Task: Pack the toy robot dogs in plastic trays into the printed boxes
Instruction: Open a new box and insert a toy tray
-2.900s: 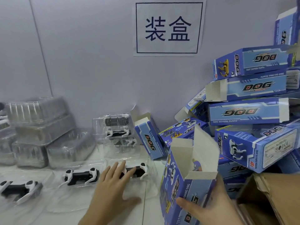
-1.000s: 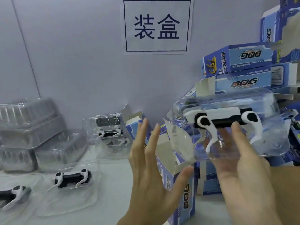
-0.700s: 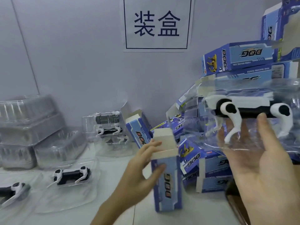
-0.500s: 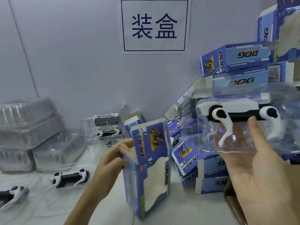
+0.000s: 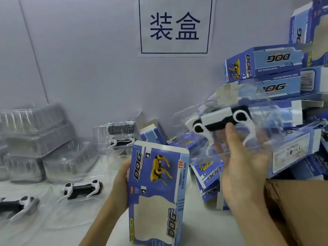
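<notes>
- Since half a second ago the printed box (image 5: pixel 156 190) has turned in the left hand (image 5: pixel 122 178), so its broad face with the yellow dog picture now looks toward the camera, and the tray in the right hand (image 5: pixel 243 167) has tipped, its left end lower than before.
- The left hand grips the box by its left edge, fingers wrapped behind it and mostly hidden; the box stands roughly upright above the white table (image 5: pixel 58 226), its upper end just below the raised tray.
- The right hand is palm up with fingers fairly straight, supporting the clear plastic tray (image 5: pixel 236 132) from beneath; the fingertips (image 5: pixel 230 127) press against the tray under the toy.
- Inside that tray lies a black-and-white toy robot dog (image 5: pixel 220 119), tilted, its legs pointing down.
- On the table to the left lie two more dogs in open trays (image 5: pixel 81 189), (image 5: pixel 16 205), well apart from the hands.
- Behind them sit stacked empty clear trays (image 5: pixel 35 141) and a closed tray with dogs (image 5: pixel 119 134) against the wall.
- A heap of blue printed boxes (image 5: pixel 276 71) rises at right, beside a brown carton (image 5: pixel 300 206).
- A sign (image 5: pixel 174 26) hangs on the wall.
</notes>
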### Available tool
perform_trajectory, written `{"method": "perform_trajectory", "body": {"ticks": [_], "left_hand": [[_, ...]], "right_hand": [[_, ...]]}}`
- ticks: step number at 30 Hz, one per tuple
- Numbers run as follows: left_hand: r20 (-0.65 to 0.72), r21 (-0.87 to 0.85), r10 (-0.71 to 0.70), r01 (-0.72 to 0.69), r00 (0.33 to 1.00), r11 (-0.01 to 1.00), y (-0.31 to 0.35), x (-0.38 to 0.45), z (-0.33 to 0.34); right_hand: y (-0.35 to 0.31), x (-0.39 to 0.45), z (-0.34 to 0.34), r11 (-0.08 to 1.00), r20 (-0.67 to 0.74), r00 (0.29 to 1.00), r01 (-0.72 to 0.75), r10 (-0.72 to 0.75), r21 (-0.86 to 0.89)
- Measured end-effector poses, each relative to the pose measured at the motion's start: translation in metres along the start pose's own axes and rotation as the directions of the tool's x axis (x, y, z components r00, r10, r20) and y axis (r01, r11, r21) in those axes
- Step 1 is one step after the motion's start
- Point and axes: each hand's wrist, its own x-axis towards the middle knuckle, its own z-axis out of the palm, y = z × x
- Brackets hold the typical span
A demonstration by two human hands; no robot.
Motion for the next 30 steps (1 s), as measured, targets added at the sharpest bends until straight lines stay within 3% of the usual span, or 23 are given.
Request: {"method": "perform_trajectory", "body": {"ticks": [2,5,8,11,15,21,25,30], "left_hand": [[-0.019,-0.027,-0.013,0.013,1.0,1.0,-0.001,-0.002,0.0],[-0.042,-0.02,-0.002,0.001,0.999,1.0,0.001,-0.003,0.008],[-0.063,0.012,0.047,-0.047,0.997,0.999,-0.001,-0.005,0.016],[-0.084,-0.037,0.021,-0.024,0.996,0.999,-0.006,0.0,0.017],[-0.099,-0.038,0.022,-0.026,0.995,0.999,-0.01,0.005,0.016],[-0.08,-0.024,0.027,-0.029,0.996,0.999,-0.013,0.009,0.016],[-0.093,-0.014,0.01,-0.011,0.996,1.0,-0.016,0.01,0.011],[-0.052,0.009,0.032,-0.032,0.998,0.999,-0.017,0.007,0.009]], "right_hand": [[0.002,0.009,0.018,0.992,-0.018,0.993,-0.12,0.119,-0.043],[0.01,0.024,0.029,0.959,0.089,0.961,-0.251,0.264,-0.13],[0.013,0.033,0.036,0.866,0.146,0.868,-0.43,0.475,-0.255],[0.016,0.041,0.032,0.784,0.193,0.785,-0.497,0.589,-0.371],[0.006,0.056,0.027,0.762,0.25,0.755,-0.462,0.607,-0.455],[0.001,0.058,0.032,0.769,0.321,0.721,-0.455,0.614,-0.449],[0.0,0.058,0.032,0.75,0.348,0.728,-0.335,0.59,-0.57],[-0.014,0.066,0.039,0.681,0.449,0.677,-0.107,0.584,-0.725]]}}
